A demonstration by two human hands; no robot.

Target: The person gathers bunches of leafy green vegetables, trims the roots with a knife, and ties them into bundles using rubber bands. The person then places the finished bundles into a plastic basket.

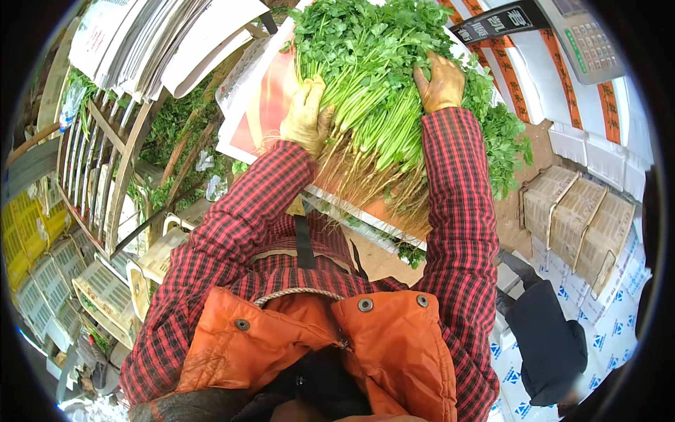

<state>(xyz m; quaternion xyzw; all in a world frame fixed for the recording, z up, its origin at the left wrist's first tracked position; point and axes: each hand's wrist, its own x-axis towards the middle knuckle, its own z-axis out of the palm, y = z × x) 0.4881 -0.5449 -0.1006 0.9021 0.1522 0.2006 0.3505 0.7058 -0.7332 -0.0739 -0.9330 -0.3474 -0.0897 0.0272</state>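
A big bunch of leafy green herbs [373, 77] with pale stems and brown roots lies on an orange and white board [264, 105]. My left hand [307, 116], in a dirty yellow glove, presses against the bunch's left side at the stems. My right hand [441, 83], gloved the same way, grips the bunch from the right, fingers sunk into the leaves. Both forearms wear red and black checked sleeves. More loose greens [503, 144] spread out to the right of my right arm.
A weighing scale with a keypad [587, 39] stands at the top right on white foam boxes [590, 151]. Strapped cardboard boxes [580, 221] sit at the right. A bamboo basket [119, 169] with greens and stacked papers [151, 39] fill the left. Yellow and white plastic crates [42, 260] lie far left.
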